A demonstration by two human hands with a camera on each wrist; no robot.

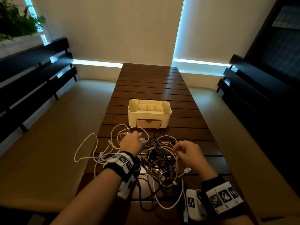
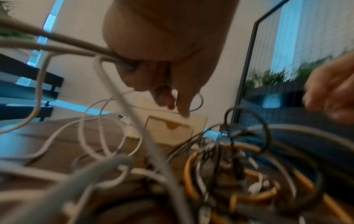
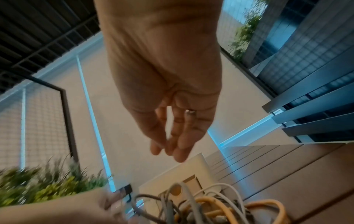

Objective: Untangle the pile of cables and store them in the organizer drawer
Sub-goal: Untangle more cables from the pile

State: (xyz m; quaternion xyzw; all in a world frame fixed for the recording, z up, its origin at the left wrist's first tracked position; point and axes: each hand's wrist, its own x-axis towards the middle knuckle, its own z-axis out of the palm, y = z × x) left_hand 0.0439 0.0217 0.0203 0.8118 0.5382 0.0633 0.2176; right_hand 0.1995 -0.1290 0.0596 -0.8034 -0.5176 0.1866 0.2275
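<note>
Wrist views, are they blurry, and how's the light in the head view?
Left wrist view: near grey and orange round cables smear badly. Right wrist view: green plant is streaked. Head view: dim and warm, with glare on the dark slatted wooden table.

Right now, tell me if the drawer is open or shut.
Shut. The drawer front sits flush in the organizer, and no cables are inside yet.

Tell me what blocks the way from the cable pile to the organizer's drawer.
Nothing stands on the table between the cable pile and the organizer. The drawer itself is closed, so it has to be opened first.
</note>
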